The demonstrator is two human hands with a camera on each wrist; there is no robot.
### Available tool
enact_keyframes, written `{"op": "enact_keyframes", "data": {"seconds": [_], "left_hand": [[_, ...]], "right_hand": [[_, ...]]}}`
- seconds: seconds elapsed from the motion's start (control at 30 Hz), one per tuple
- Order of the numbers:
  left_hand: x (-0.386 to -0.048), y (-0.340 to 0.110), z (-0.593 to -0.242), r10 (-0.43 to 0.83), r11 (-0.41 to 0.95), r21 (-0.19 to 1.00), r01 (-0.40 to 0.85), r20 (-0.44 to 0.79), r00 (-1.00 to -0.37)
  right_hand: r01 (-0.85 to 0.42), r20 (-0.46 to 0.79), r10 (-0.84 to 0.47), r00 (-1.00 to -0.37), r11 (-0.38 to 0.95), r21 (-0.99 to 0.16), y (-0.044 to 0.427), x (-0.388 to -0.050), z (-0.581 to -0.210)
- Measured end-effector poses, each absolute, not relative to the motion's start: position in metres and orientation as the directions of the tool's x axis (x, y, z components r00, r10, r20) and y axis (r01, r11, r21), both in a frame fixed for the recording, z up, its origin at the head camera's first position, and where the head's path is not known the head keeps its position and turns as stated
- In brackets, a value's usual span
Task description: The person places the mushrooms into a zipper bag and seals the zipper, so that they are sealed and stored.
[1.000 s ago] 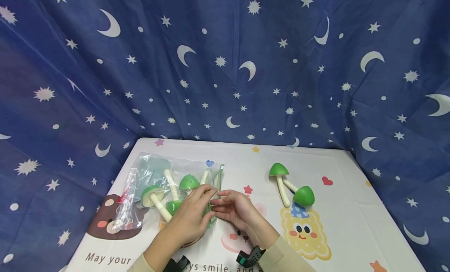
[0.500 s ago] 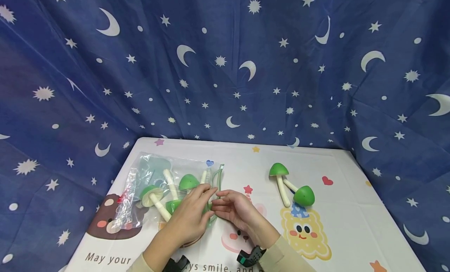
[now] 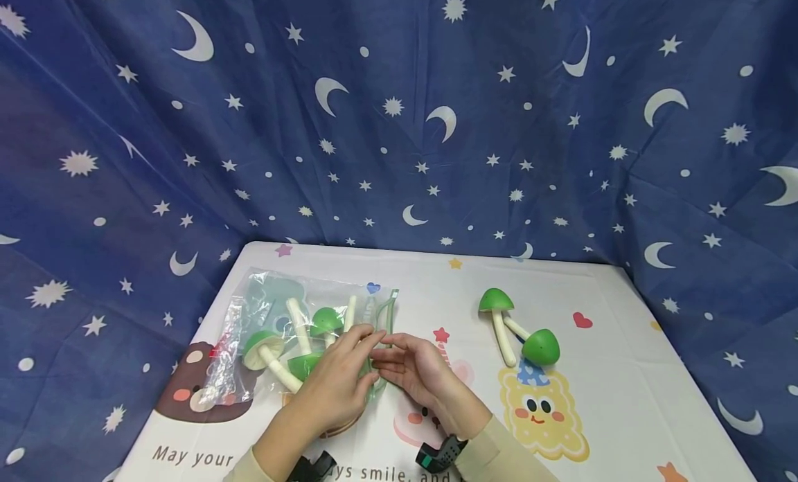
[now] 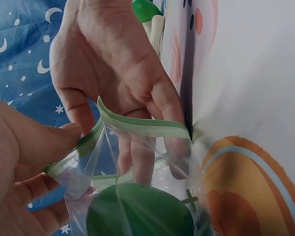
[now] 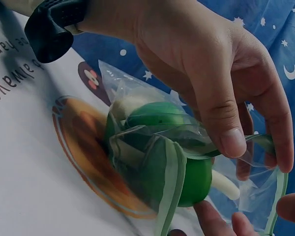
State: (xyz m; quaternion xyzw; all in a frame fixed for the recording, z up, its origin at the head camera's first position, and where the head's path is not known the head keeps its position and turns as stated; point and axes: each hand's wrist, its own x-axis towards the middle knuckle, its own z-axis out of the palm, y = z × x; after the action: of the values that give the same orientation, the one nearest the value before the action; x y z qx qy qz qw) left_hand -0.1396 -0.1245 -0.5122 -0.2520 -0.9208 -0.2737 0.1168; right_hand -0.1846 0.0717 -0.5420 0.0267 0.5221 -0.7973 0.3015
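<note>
Clear bag [image 3: 280, 314]: lay on table [image 3: 623, 343], green-capped mushrooms [image 3: 262, 350] inside. Left hand [image 3: 343, 371]: pinched rim [image 4: 142, 127]. Right hand [image 3: 414, 371]: fingers extended within; cap contact uncertain. Step: seemingly packing; next called for adding the loose pair of mushrooms [image 3: 541, 347].

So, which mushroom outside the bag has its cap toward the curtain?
The left mushroom: its cap is its far end; the right mushroom has its cap at its near end.

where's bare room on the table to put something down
Free: the table right of the two loose mushrooms, and the far stretch between them and the bag. Crowded: the bag's mouth, with left hand and right hand there.
</note>
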Motion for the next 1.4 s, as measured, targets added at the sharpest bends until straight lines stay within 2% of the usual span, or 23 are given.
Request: {"op": "enact_keyframes", "data": {"seconds": [0.3,0.57,0.97,1.4], "left_hand": [[-0.14,-0.126,-0.512,0.397,0.735,0.428,0.527,0.358,-0.845],[-0.14,-0.128,-0.512,0.393,0.727,0.445,0.523,0.355,-0.848],[-0.143,-0.13,-0.515,0.384,0.741,0.432,0.514,0.356,-0.852],[-0.144,-0.13,-0.515,0.381,0.74,0.441,0.508,0.347,-0.857]], "right_hand": [[0.512,-0.374,-0.456,-0.808,-0.227,-0.829,0.069,-0.185,-0.54],[0.454,-0.333,-0.482,-0.811,-0.16,-0.876,0.063,-0.179,-0.542],[0.508,-0.349,-0.528,-0.775,-0.189,-0.841,0.073,-0.185,-0.543],[0.523,-0.358,-0.522,-0.774,-0.209,-0.826,0.084,-0.185,-0.54]]}}
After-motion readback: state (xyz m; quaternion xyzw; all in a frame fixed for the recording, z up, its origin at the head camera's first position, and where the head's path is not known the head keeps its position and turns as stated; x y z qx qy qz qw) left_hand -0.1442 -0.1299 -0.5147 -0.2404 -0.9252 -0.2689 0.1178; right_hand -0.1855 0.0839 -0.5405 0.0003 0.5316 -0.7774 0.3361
